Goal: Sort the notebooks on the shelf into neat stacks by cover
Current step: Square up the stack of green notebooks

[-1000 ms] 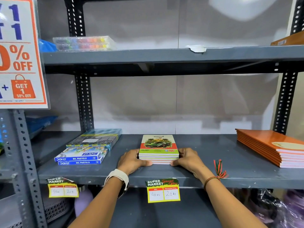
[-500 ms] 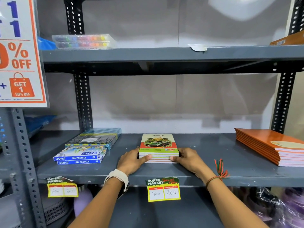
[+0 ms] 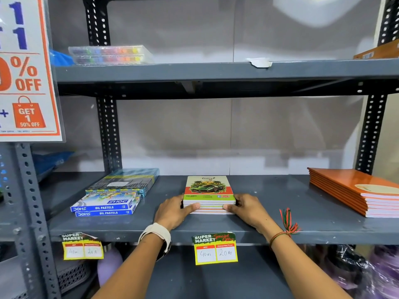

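Hanging at the far left, a sale sign [image 3: 26, 67] in orange and blue covered the upright of the neighbouring rack. On the grey shelf [image 3: 151, 225], toward its left end, two blue boxes of oil pastels [image 3: 104, 209] lay stacked, with a darker flat box [image 3: 125, 182] just behind them. A yellow price tag [image 3: 83, 247] was stuck to the shelf's front edge below them.

The left hand [image 3: 172, 211], a pale watch [image 3: 156, 233] on its wrist, lay flat on the shelf with its thumb pressed along the front edge of a small pile of notebooks [image 3: 209, 194] and its fingers against the pile's left side. That pile sat at the middle of the shelf, near the front, its edges roughly in line; the top cover showed a green car under palm trees. The right hand [image 3: 248, 209] mirrored the other, its thumb on the front edge and its fingers on the right side, so both hands held a closed grip on the pile from either side. A red and green thread [image 3: 285, 226] was tied round the right wrist. A second price tag [image 3: 214, 249] hung under the pile.

Well apart at the right end lay a stack of orange notebooks [image 3: 354, 190], reaching past the frame's edge. On the shelf above, a clear case of coloured pens [image 3: 110, 55] rested at the left.
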A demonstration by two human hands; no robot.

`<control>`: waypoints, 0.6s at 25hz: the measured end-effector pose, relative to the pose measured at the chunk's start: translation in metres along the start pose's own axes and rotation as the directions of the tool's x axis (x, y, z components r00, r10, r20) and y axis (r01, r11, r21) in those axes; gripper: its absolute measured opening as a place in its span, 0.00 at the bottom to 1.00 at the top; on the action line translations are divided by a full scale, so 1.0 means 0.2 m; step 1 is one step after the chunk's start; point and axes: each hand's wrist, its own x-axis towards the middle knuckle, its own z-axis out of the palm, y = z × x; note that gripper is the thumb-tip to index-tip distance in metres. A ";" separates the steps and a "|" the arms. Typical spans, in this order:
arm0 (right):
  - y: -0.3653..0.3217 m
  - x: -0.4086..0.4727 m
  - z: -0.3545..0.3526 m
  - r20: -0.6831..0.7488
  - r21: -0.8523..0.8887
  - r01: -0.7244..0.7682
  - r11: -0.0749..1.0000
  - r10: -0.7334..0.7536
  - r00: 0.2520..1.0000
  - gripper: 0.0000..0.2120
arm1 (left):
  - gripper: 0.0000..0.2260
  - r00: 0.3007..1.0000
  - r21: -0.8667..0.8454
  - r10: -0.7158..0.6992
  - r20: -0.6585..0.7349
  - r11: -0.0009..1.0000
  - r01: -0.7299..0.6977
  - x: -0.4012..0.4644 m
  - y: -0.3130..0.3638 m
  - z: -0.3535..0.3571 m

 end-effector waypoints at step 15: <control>-0.01 -0.03 0.00 -0.061 0.176 -0.026 0.984 0.037 0.997 0.13 | 0.17 1.000 -0.127 -0.023 -0.007 0.992 0.022 0.00 0.00 0.00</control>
